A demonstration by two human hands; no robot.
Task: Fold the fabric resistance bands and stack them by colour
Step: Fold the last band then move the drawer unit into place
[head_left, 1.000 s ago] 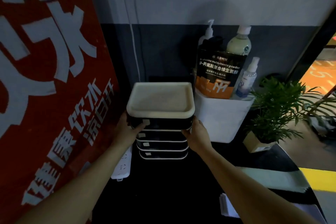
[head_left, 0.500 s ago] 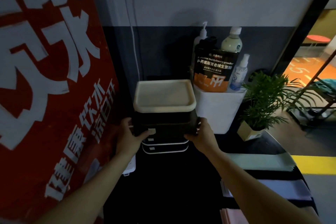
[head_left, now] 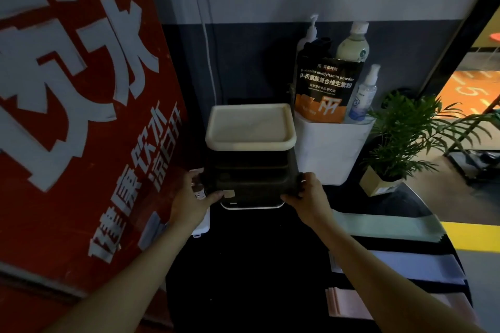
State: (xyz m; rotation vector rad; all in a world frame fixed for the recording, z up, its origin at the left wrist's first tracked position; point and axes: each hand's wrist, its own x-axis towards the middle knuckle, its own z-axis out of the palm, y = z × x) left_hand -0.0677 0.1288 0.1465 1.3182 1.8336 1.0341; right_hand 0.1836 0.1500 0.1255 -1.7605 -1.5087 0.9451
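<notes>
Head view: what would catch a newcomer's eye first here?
The big red sign with white characters fills the left. At centre, the left hand and right hand grip a dark drawer unit with a cream top tray. Pale fabric bands lie flat on the black table at lower right.

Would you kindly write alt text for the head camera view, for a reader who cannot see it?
Both hands, left and right, grip the sides of a dark stacked drawer unit with a cream lid, on a black table. Pale green, lilac and pink fabric bands lie flat at the right. A red sign stands left.
</notes>
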